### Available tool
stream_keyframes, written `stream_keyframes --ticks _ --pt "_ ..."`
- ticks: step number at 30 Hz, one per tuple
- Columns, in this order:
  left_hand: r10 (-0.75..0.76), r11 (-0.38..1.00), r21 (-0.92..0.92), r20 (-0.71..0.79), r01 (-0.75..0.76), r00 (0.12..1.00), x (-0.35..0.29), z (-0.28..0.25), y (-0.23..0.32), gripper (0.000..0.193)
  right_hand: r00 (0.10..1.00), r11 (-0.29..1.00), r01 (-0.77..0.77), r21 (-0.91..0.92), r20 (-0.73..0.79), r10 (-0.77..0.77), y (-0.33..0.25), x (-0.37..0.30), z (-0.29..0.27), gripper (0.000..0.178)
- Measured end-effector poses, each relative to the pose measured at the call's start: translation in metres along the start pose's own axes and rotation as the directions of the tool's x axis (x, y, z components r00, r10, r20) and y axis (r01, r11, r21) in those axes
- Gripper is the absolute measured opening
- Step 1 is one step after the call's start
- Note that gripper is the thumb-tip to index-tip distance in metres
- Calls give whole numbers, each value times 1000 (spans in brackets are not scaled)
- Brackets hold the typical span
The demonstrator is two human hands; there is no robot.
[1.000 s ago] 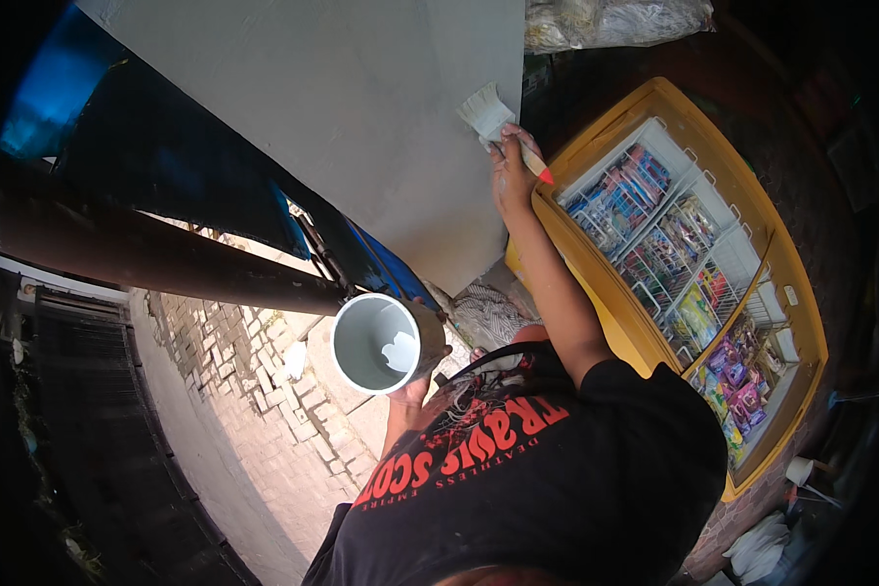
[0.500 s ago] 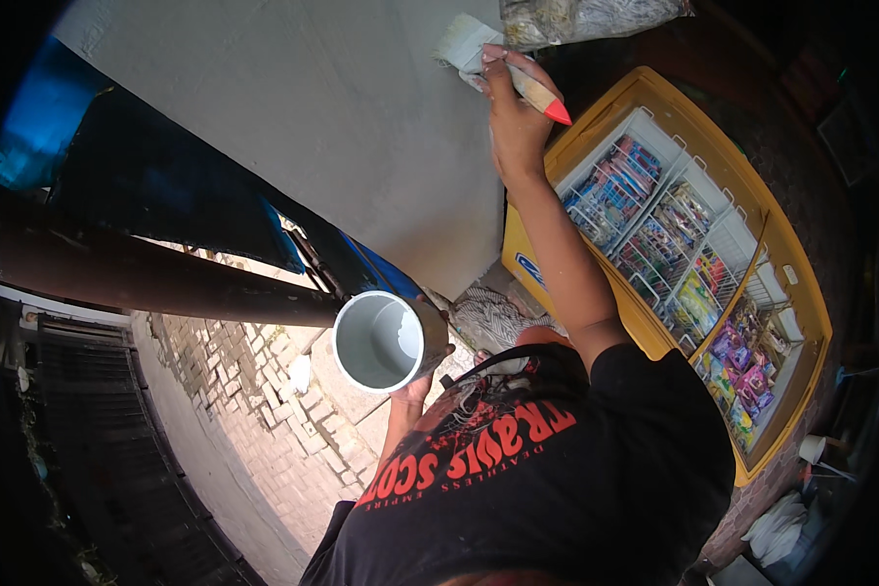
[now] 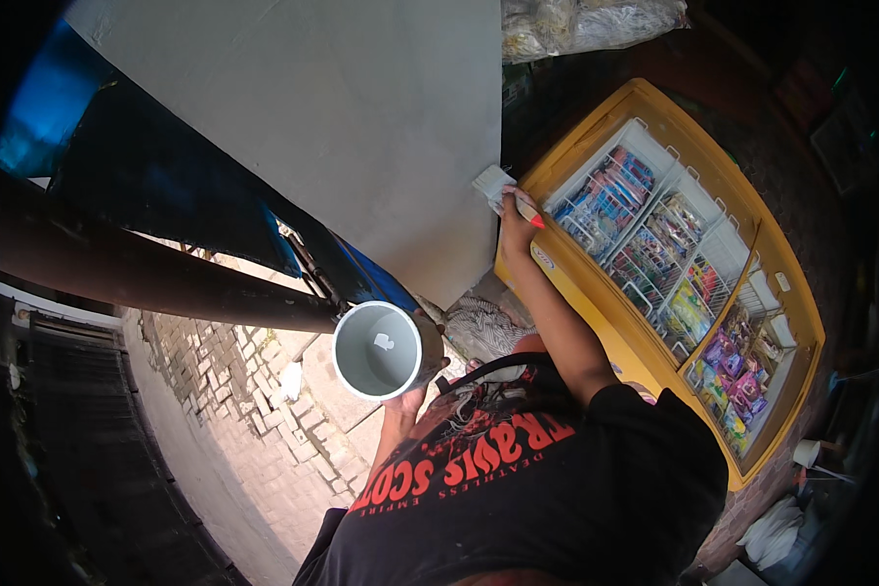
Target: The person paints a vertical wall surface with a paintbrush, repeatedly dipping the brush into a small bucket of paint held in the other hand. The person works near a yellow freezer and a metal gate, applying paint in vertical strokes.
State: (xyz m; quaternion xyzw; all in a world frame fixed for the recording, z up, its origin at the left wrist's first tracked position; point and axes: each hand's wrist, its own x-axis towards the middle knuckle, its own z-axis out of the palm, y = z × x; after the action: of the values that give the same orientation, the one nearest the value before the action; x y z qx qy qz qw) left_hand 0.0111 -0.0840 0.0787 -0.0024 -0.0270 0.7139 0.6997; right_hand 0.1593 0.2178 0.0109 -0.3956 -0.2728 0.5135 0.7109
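A wide paintbrush [image 3: 495, 184] with pale, paint-coated bristles and a red-tipped wooden handle is in my right hand [image 3: 516, 227], fingers closed round it. Its bristles are at the right edge of a large grey panel [image 3: 361, 127]; whether they touch it I cannot tell for sure. My left hand [image 3: 407, 400] holds up a round paint bucket [image 3: 377, 350], its mouth tilted toward me. Light grey paint coats the inside wall, and a small white patch shows within. The bucket hides most of my left fingers.
To the right stands a yellow chest freezer [image 3: 596, 313] with wire baskets of colourful packets. A dark pipe [image 3: 166, 278] runs in from the left toward the bucket. Paving bricks [image 3: 254, 391] lie below. A bulging clear plastic bag [image 3: 596, 24] is at the top, and a patterned cloth [image 3: 483, 327] lies beneath the panel.
My right hand has brought the brush down along the panel's right edge, toward me. The bucket stays in my left hand with hardly any shift.
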Motion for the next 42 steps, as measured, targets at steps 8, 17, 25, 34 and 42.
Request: stream_keyframes --ticks 8,17,25,34,42 --pt "-36 999 -30 -4 36 999 11 3 -6 83 938 949 315 -9 154 -310 -153 20 120 11" --pt "40 998 -48 63 -37 997 6 7 -15 83 967 967 252 -46 -32 -254 -129 31 55 21" --pt "31 999 33 57 -33 998 10 12 -17 85 968 940 251 -231 47 -247 -70 60 66 17" --pt "47 983 178 -33 -41 998 27 5 -26 86 997 935 -38 352 72 13 -81 47 38 14" --pt "142 969 222 -142 -108 980 33 14 -49 86 954 953 268 -144 -96 -283 -54 43 44 4"
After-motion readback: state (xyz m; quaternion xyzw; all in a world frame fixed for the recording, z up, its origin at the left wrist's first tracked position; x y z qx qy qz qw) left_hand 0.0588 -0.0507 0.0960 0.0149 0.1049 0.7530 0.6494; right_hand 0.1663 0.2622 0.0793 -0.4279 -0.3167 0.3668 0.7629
